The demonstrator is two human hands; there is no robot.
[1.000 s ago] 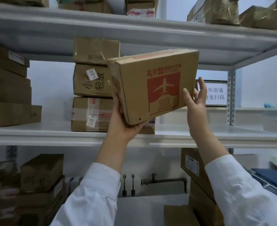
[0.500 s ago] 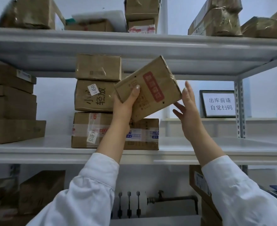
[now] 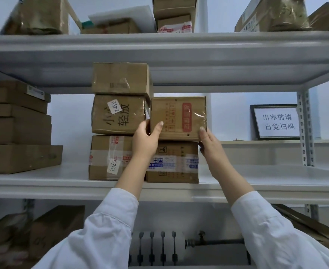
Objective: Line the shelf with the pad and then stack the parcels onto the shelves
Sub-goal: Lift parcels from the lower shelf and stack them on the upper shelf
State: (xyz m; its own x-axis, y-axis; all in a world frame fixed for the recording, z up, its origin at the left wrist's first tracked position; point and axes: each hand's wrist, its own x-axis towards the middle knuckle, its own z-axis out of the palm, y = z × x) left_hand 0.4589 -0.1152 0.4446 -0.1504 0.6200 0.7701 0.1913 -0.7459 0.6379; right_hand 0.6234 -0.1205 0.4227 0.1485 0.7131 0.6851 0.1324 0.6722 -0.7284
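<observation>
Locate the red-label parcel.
Head view, centre: red-label parcel sits on the taped box on the middle shelf, right of the K-4545 box, gripped by left hand and right hand.

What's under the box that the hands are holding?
Another cardboard box with tape round it, standing on the white shelf. Whether the held box rests on it cannot be told: the fingers cover its lower corners.
</observation>
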